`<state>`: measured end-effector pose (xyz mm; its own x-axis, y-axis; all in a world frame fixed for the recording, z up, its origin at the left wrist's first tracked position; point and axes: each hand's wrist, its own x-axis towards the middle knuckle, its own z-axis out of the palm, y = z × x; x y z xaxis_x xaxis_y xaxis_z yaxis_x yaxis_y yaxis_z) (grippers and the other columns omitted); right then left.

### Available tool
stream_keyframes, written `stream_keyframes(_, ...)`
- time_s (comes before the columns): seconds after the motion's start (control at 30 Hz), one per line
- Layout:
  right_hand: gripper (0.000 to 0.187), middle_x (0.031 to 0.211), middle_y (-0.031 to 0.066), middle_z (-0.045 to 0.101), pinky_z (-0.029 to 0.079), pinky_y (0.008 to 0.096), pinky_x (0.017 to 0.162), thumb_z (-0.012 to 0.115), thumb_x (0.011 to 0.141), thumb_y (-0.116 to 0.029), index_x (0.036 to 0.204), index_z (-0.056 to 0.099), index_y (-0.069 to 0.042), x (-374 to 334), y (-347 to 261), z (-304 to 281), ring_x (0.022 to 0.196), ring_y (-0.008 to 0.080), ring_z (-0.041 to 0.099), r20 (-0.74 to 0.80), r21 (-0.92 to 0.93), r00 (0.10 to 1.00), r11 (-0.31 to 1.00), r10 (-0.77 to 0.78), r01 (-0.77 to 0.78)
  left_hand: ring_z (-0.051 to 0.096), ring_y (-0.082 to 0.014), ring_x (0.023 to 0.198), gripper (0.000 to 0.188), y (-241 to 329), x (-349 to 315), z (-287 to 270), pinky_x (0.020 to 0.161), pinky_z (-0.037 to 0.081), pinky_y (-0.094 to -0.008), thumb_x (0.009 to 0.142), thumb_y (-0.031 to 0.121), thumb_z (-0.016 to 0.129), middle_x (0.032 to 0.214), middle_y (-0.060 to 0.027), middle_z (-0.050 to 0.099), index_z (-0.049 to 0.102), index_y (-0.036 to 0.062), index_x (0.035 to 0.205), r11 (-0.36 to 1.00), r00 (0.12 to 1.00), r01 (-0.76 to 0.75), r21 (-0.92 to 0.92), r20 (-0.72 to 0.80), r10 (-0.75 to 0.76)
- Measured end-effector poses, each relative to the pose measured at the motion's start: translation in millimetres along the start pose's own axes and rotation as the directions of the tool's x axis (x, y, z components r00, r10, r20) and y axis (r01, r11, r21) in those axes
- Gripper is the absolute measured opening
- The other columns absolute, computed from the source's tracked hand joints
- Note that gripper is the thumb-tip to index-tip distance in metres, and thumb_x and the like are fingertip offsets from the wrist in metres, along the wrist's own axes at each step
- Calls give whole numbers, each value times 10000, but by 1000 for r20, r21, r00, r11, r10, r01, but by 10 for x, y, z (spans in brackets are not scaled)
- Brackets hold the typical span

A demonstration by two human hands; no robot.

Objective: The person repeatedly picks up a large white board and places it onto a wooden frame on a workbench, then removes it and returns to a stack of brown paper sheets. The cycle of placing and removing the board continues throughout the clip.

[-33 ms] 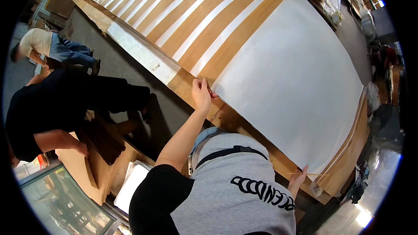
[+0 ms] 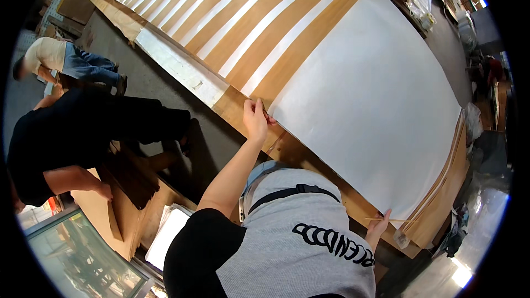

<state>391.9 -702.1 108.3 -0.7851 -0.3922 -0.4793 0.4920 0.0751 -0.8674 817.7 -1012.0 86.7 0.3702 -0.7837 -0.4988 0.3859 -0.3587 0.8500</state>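
Observation:
A large white sheet (image 2: 370, 99) lies at the right end of a long row of overlapping brown and white sheets. At its near left corner, my left hand (image 2: 256, 120) pinches the edge, right beside the last brown sheet (image 2: 317, 38). Farther right, my right hand (image 2: 377, 225) is closed at the near right corner of the white sheet, its thumb resting on top and the other fingers partly hidden. A thin wooden strip (image 2: 398, 221) crosses close to that hand.
Brown boards (image 2: 441, 198) show under the sheet's right end. Left of me, a person in black (image 2: 83, 127) holds brown boards (image 2: 102, 209); another person (image 2: 61, 58) bends over behind. A glass panel (image 2: 83, 254) stands lower left. Clear plastic (image 2: 472, 118) hangs right of the table.

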Motion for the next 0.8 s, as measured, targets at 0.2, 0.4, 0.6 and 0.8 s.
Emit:
stream_keyframes(0.2, 374, 991, 45, 530, 373, 279, 798, 523, 835, -313, 1067, 479, -24, -72, -29, 72, 888, 149, 485, 30, -27, 1000, 1000, -6, 6, 481, -165, 374, 229, 7, -11, -9, 335, 440, -293, 879, 230, 427, 507, -44, 394, 349, 46, 766, 1000, 999, 24, 3, -27, -24)
stream_keyframes(0.4, 397, 1041, 50, 520, 342, 288, 878, 530, 834, -293, 1096, 458, -4, -108, -21, 51, 977, 158, 461, 1, -29, 999, 999, -32, 33, 476, -160, 364, 238, 1, 20, 11, 315, 429, -297, 881, 235, 424, 506, -48, 396, 330, 42, 776, 998, 998, 60, 4, -25, -60)
stream_keyframes(0.6, 435, 1104, 64, 485, 316, 295, 905, 551, 822, -276, 1136, 431, 1, 90, 43, -163, 1015, 170, 437, -60, -29, 997, 998, 49, -51, 370, -140, 687, 234, 78, -138, 37, 634, 361, -276, 853, 210, 493, 758, -68, 397, 380, 6, 841, 736, 851, -442, 512, -19, 524)
stream_keyframes(0.8, 529, 1204, 84, 414, 271, 298, 947, 550, 822, -293, 1183, 375, 52, 36, 36, -17, 1098, 189, 386, -92, -49, 996, 999, 1, -6, 444, -223, 854, 182, 240, -589, 251, 732, 357, -327, 664, 101, 669, 936, -50, 500, 587, 114, 827, 54, 228, -973, 225, 891, 392)
